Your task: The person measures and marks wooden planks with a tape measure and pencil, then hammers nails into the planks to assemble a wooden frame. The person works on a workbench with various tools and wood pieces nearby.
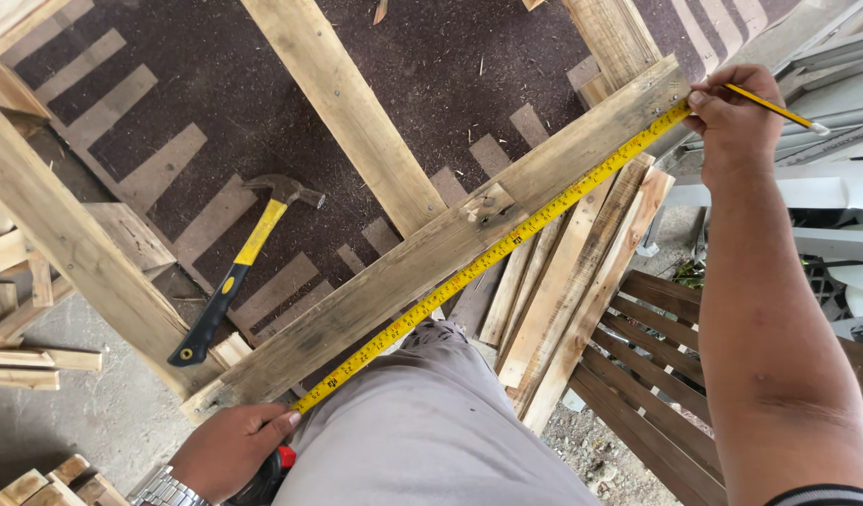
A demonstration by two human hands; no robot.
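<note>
Here, closest to me, my left hand (233, 448) closes around the case of a tape measure (267, 478) and pins the start of its yellow blade (478, 267) with the thumb at the near end of a weathered wooden plank (422, 253), just beside my grey-trousered knee (422, 431). The blade lies flat along the plank's near edge and runs out its full length, so the measuring looks already laid out. At the far end my right hand (731, 117) pinches a yellow pencil (773, 108), fingers shut tight on its lower shaft; the tip is hidden behind my fingers at the end of the blade, and I cannot tell whether it touches the wood. No pencil mark shows on the plank, so by my judgement the marking is not yet done, and any cutting too. Left of the plank a claw hammer (230, 276) with a yellow and black handle lies untouched on the dark board (263, 103), between the pale timbers of the wooden frame (347, 108). Loose slats (567, 290) lie stacked under the plank to the right.
</note>
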